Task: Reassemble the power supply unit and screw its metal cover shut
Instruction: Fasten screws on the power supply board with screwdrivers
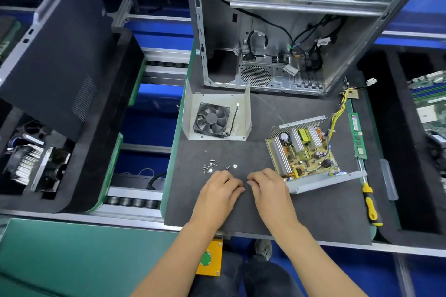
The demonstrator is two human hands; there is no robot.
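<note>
— Dark grey mat [313, 212] covers the bench at centre frame, with green edging and blue bins behind; what sits on it in the head view?

— At upper centre an open computer case [277, 31] stands with loose black cables inside. Just below it, the metal cover [246, 118] lies open side up with a black fan [212, 119] in it. To the right of centre lies the power supply base [306, 152], its circuit board bare and yellow wires trailing toward the upper right.

— And the hands?

— The left hand [220, 190] and right hand [268, 187] rest knuckles-up on the mat at lower centre, fingers curled under, fingertips nearly meeting. Whether either pinches anything I cannot tell; the fingertips are hidden.

— Screws?

— A small scatter of screws [209, 166] lies just above the left hand, too small to count.

— Anything else?

— A green memory stick [357, 137] and a yellow-handled screwdriver [370, 202] lie along the mat's right edge. A black side panel [60, 55] leans at upper left, partly cut off. A yellow box with a green button [209, 258] shows below the bench edge. At far right a circuit board is cropped by the frame.
</note>
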